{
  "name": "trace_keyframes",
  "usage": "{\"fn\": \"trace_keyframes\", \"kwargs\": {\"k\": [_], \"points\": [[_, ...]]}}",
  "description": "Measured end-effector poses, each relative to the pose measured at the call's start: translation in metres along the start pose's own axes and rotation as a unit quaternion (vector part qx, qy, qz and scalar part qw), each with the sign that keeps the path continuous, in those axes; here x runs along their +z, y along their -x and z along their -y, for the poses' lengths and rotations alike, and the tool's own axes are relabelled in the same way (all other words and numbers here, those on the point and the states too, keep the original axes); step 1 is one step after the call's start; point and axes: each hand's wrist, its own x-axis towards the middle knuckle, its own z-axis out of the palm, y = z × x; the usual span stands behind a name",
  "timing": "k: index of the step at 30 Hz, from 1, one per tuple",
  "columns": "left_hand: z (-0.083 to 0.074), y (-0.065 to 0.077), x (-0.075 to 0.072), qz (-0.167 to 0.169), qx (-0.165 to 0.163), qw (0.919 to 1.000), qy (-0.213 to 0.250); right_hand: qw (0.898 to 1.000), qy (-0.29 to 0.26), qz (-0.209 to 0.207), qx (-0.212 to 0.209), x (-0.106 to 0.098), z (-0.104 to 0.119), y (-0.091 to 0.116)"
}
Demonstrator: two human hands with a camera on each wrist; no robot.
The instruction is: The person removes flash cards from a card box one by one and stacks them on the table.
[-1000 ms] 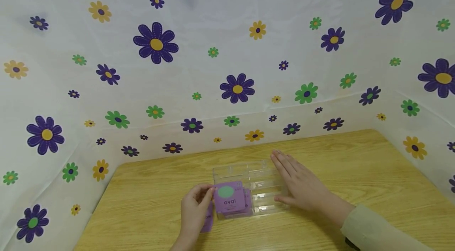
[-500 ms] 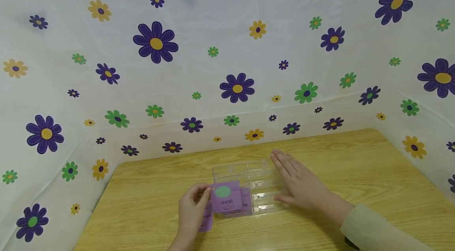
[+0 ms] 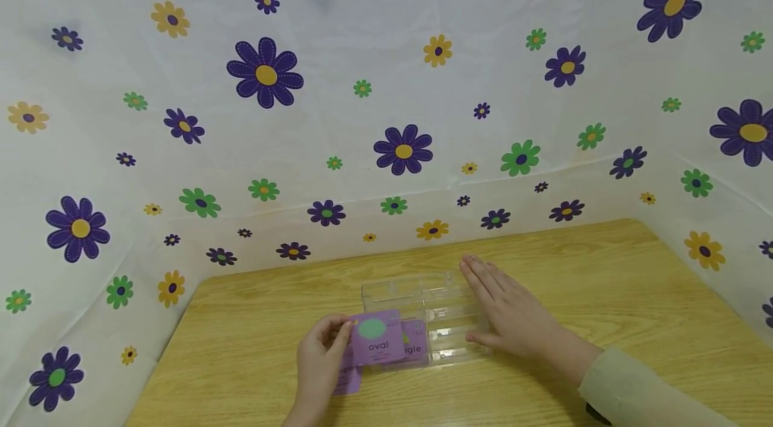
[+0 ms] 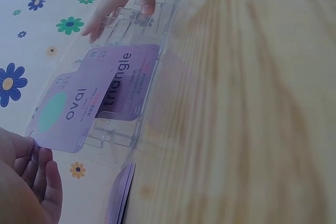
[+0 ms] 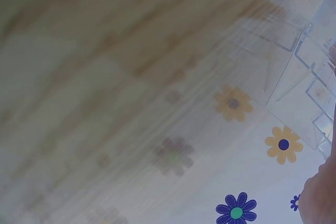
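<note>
My left hand [image 3: 319,360] pinches the left edge of a purple flashcard [image 3: 377,338] marked "oval", with a green ellipse on it. This card partly covers a second purple flashcard [image 3: 417,345], whose word "triangle" shows in the left wrist view, standing in a clear plastic tiered card rack [image 3: 391,291]. On the rack's right side rests my right hand [image 3: 516,316], its fingers straight and thumb spread toward the front tiers. Below my left hand lies a small stack of purple flashcards [image 4: 122,195], the top one largely hidden.
The wood-grain table [image 3: 253,319] carries the rack near its middle. A white sheet with printed flowers [image 3: 338,118] rises behind the table and along both sides. Several transparent tiers [image 3: 443,333] of the rack show beside the right thumb.
My left hand has drawn the oval flashcard to the left, so more of the triangle flashcard shows behind it. The right hand and the rack have stayed in place.
</note>
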Motion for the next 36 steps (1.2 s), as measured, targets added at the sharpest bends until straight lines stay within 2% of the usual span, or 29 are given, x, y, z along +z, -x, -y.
{"fn": "trace_keyframes", "kwargs": {"k": [4, 10, 14, 18, 26, 36], "points": [[0.001, 0.000, -0.002, -0.002, 0.002, 1.0000, -0.006, 1.000, -0.002, 0.002, 0.002, 0.000, 0.000, -0.001], [0.002, 0.001, -0.005, -0.014, -0.024, 0.9996, -0.012, 1.000, -0.001, 0.007, 0.002, 0.001, 0.000, -0.001], [0.002, 0.001, -0.009, -0.020, -0.027, 0.9993, -0.014, 1.000, -0.004, 0.012, 0.004, 0.001, 0.000, -0.001], [0.003, 0.001, -0.012, -0.029, -0.028, 0.9990, -0.016, 1.000, -0.002, 0.008, 0.002, 0.001, 0.000, -0.001], [0.003, -0.001, -0.019, -0.033, -0.055, 0.9973, -0.036, 1.000, -0.005, -0.006, -0.007, 0.001, 0.000, 0.001], [0.006, -0.002, -0.029, -0.036, -0.059, 0.9969, -0.039, 1.000, -0.001, -0.016, -0.010, 0.002, -0.001, 0.001]]}}
